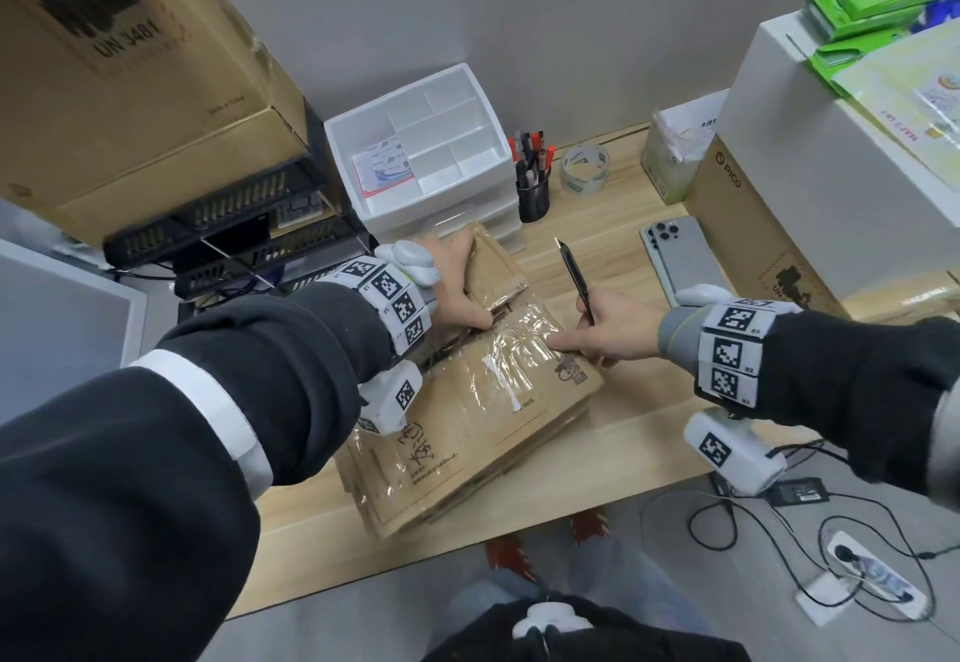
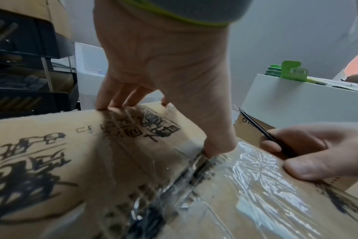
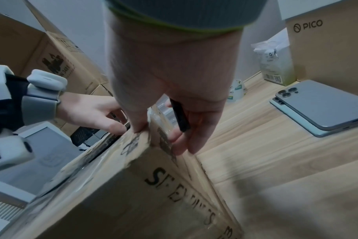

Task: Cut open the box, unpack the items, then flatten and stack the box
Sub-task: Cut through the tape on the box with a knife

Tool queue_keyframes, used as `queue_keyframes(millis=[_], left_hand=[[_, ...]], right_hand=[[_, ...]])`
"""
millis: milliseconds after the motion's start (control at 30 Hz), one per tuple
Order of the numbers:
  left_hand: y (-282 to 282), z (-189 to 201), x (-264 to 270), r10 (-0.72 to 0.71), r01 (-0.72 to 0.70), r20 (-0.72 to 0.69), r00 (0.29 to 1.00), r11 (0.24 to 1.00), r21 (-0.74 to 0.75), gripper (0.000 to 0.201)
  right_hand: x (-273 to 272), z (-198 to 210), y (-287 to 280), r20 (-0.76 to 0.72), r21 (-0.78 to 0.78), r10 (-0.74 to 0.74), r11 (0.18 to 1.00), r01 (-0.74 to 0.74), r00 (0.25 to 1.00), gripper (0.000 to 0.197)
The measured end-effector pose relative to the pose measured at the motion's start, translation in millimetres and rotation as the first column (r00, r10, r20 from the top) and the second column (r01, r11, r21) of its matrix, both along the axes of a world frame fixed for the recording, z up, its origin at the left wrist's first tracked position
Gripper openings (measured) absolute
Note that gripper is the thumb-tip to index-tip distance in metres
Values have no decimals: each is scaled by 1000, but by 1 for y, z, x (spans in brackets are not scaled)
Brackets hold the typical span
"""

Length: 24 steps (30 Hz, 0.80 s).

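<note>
- Cardboard is giving way along the top seam: the box is sitting on the wooden counter, its clear tape looking slit down the middle.
- Judging from the gap, the step in hand is prying the flaps apart, with unpacking not yet begun.
- Doing it well is meaning pulling the two flaps evenly outward while keeping the blade pointed away from the other hand; the contents are hidden, so a gentle lift is seeming wiser than a yank.
- The left hand is curling over the far flap, its thumb digging into the slit and its fingers hooked on the flap's outer edge.
- The right hand is gripping the black utility knife with the blade sticking up and away, while one extended finger is pressing the taped near flap just beside the seam.
- Both hands are touching the box top, facing each other across the opening.
</note>
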<state>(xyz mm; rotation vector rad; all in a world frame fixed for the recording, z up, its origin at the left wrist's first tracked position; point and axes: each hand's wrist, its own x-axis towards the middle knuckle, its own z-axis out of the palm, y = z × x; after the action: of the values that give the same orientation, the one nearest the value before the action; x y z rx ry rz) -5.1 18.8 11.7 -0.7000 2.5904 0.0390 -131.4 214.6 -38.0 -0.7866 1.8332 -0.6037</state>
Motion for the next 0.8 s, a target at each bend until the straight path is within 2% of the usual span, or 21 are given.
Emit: queue_keyframes(millis=[67,233,300,367,433,500,600,633,700,733,800], left_hand=[[-1,2,2,33,-33,6,999,999,-13,90],[-2,-13,14,158,-159,-36,987,986,-45,89],[3,-11,15,187,-187,-15,982,982,8,72],[13,0,8,153,-153,10,988,983,107,40],[17,-4,6,144,-141,-9,990,977,160,43],[18,-17,10,212,-216,47,976,970,115,48],[17,-29,17,247,-247,-23,969,956,-155,101],[17,-28,17,230,-235,-48,972,955,-182,103],[17,-21,14,168,-177,-86,982,977,-118,90],[13,-23,12,129,-136,-102,986,988,-71,85],[7,-26,12,93,-93,-120,988,996,9,79]], right_hand=[[-5,-2,-3,-49,-23,-15,1000,14,999,54],[-14,-8,-18,-279,-102,-89,993,63,956,47],[-15,-7,-25,-397,-95,-119,992,88,910,52],[-15,-7,-33,-471,-85,-156,988,132,868,56],[-15,-7,-41,-509,-88,-197,980,178,838,60],[-17,-9,-46,-522,-86,-237,970,226,820,65],[-16,-10,-48,-524,-62,-274,957,285,807,82],[-16,-9,-48,-526,-51,-285,951,304,801,89],[-16,-7,-45,-493,-24,-314,937,348,811,99],[-17,-5,-42,-458,-11,-334,929,371,824,99],[-18,-1,-35,-375,-13,-361,923,384,854,84]])
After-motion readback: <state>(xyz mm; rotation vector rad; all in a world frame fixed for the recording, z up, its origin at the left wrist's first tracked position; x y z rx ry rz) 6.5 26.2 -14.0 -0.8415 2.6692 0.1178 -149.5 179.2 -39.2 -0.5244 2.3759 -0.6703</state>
